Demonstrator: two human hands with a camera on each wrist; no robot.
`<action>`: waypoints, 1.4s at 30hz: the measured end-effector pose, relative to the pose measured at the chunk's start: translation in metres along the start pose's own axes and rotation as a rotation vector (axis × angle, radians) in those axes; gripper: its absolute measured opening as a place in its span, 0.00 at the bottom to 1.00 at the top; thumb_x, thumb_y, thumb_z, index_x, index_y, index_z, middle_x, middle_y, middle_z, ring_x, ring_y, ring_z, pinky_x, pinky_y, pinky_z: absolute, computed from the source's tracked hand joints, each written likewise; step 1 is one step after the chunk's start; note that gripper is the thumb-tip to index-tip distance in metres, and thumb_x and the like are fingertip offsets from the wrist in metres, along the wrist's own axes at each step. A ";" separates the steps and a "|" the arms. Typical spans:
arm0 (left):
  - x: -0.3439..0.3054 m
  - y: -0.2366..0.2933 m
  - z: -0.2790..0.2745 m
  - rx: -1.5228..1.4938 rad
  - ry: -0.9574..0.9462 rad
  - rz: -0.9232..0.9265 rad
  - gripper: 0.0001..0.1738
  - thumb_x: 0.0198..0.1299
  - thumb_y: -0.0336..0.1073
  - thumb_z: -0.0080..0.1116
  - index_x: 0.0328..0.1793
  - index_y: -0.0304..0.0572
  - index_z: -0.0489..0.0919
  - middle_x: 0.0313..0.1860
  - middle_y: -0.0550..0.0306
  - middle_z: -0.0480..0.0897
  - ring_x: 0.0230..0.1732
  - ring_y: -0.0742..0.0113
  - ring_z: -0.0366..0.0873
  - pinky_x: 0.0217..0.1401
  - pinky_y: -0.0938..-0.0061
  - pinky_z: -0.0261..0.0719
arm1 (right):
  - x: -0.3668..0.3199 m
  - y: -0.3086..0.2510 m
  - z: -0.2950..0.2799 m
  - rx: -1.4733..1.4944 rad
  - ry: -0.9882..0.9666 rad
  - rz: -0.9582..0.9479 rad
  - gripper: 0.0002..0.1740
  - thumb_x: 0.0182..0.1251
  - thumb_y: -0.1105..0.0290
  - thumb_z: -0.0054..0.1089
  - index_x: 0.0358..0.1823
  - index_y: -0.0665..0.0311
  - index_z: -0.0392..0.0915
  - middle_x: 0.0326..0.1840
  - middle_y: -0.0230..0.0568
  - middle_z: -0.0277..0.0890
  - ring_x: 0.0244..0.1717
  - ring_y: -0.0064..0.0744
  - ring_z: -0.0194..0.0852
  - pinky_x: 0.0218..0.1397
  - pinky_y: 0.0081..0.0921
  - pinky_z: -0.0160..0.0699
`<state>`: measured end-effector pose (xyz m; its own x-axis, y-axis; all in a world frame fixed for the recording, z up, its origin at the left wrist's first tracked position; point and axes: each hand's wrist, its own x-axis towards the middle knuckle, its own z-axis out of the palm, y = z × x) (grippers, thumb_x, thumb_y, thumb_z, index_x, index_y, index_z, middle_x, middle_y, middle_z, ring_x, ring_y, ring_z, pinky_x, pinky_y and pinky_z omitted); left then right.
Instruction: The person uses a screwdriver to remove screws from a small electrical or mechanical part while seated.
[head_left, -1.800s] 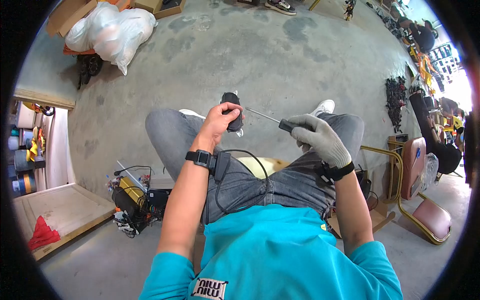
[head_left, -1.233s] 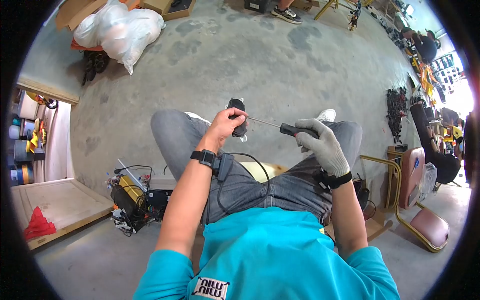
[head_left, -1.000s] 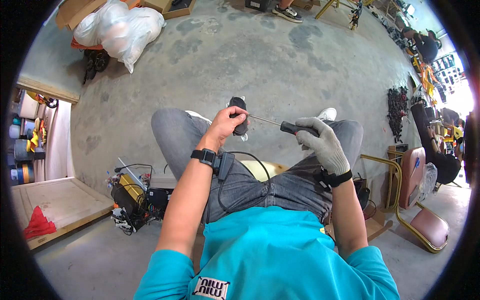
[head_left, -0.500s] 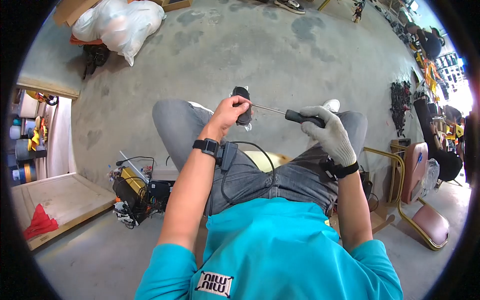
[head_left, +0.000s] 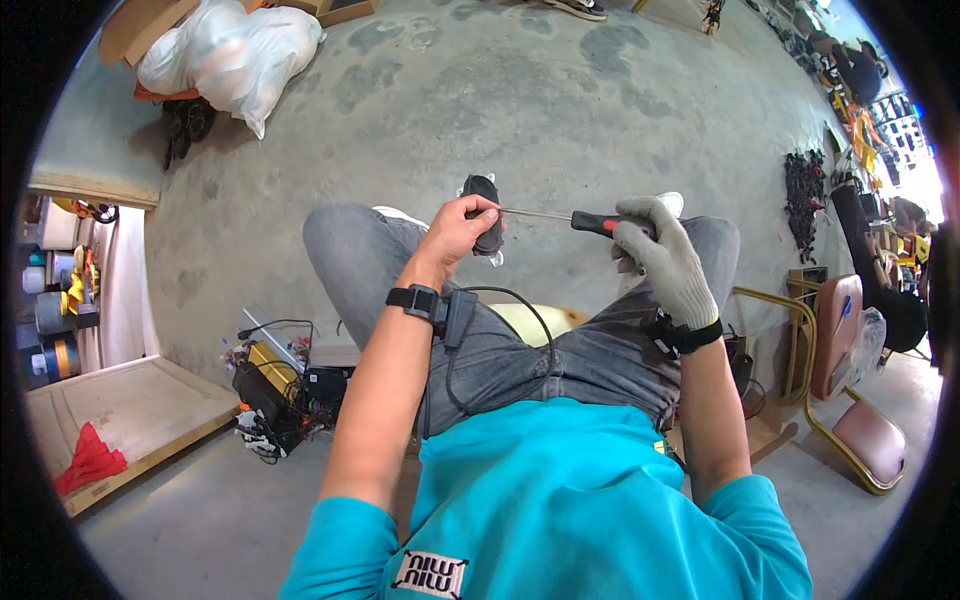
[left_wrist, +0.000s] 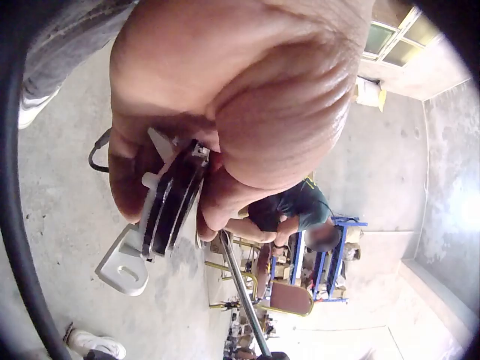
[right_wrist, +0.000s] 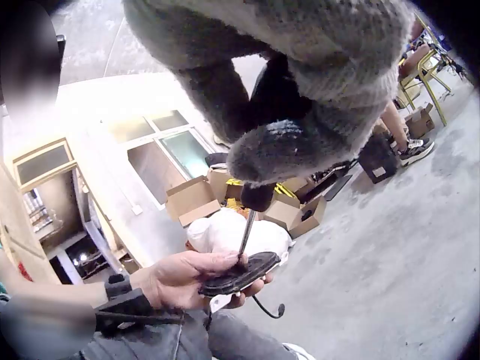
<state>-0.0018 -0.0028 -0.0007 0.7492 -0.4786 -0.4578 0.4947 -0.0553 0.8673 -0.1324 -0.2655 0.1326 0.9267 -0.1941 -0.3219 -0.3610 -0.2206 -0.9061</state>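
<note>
Hands (head_left: 456, 235) (head_left: 668, 258) apart, black device (head_left: 483, 188) in left

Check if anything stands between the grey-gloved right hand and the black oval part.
No visible obstruction. Only the black-and-red-handled screwdriver, gripped by the gloved right hand, spans the gap to the black oval part. The thumb of the bare left hand sits close beside the screwdriver's tip.

Metal shaft (head_left: 537, 213) looks smooth; the glove (head_left: 672, 262), knitted cloth.
</note>
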 end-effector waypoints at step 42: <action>-0.004 0.005 0.003 0.223 -0.073 0.039 0.06 0.72 0.30 0.60 0.50 0.38 0.83 0.44 0.55 0.87 0.46 0.71 0.82 0.54 0.74 0.79 | 0.004 -0.021 -0.009 -0.149 0.007 -0.014 0.20 0.71 0.68 0.63 0.61 0.68 0.74 0.35 0.35 0.75 0.33 0.21 0.78 0.38 0.23 0.82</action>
<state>-0.0038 -0.0040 0.0056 0.7280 -0.5460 -0.4146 0.3501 -0.2240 0.9096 -0.1218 -0.2702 0.1527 0.9311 -0.1965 -0.3074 -0.3603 -0.3631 -0.8593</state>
